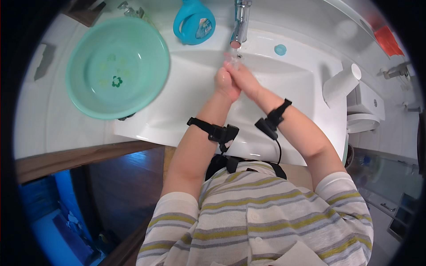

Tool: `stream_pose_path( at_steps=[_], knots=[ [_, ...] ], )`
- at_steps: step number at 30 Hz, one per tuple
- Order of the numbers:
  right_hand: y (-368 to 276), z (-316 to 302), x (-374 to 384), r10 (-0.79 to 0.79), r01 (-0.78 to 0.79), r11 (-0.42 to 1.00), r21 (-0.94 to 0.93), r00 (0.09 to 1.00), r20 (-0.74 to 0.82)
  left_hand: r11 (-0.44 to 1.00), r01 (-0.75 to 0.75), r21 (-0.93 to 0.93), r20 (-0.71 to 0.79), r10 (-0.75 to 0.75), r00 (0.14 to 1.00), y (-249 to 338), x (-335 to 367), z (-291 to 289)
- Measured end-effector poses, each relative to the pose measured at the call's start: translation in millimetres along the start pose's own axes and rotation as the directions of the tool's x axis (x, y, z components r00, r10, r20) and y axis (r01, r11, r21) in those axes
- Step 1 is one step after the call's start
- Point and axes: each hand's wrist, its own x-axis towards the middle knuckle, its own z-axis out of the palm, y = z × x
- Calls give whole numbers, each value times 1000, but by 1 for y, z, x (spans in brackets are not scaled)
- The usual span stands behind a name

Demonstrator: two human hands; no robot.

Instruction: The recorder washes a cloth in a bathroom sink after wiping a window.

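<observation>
Under the chrome tap (pixel 240 26) my two hands are pressed together over the white sink basin (pixel 279 95). My left hand (pixel 226 85) lies on the left side, and my right hand (pixel 244 80) crosses against it from the right. Both look wet, with water running over the fingers just below the spout. Motion and overlap smear the fingertips, so how far they bend is unclear. No object shows between the palms. Black straps with small devices circle both my forearms.
A mint-green plastic basin (pixel 117 104) rests at the left of the sink. Behind the sink stand a turquoise jug-shaped bottle (pixel 187 27) and, right of the tap, a small blue cap (pixel 280 49). A white cylinder (pixel 341 84) stands at the sink's right edge.
</observation>
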Motion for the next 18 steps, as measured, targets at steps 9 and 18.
stream_pose_path(
  at_steps=[9,18],
  knots=[
    [-8,-22,-5,201,-192,898,397,979,19,921,-102,375,-331,236,913,20,-3,-8],
    [-18,-56,3,271,-256,957,-138,957,103,917,66,392,-456,132,880,19,-26,-30]
  ],
)
